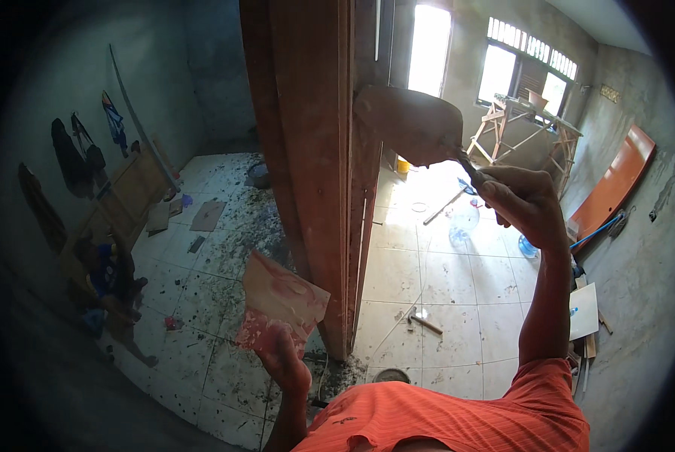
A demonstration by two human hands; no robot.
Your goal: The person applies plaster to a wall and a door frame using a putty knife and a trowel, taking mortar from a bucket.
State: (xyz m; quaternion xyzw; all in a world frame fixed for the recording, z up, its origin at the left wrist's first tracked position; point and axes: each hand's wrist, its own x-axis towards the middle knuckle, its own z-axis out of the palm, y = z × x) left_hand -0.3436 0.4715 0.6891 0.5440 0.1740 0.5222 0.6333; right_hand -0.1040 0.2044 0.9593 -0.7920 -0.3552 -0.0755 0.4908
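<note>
Head view, looking down: we hold a trowel [412, 124] in our right hand [524, 202], fingers wrapped tight round its handle, the wide blade raised flat against the edge of a wooden door frame [311, 151] that stands upright at centre. Our left hand [283, 358] grips the lower edge of a reddish smeared board [281, 301], thumb and fingers pressed on it, holding it tilted just left of the frame's foot. Grey mortar debris [239, 226] lies scattered over the tiled floor [443, 271] to the frame's left. On the tiles to the right lie a hammer [422, 319] near the frame, a clear plastic bottle [464, 220] farther off, and a white panel [584, 310] by the wall. An orange door leaf [616, 184] leans on the right wall, and a wooden trestle [529, 124] stands under the bright windows [529, 68]. Clothes [74, 158] hang on the left wall.
</note>
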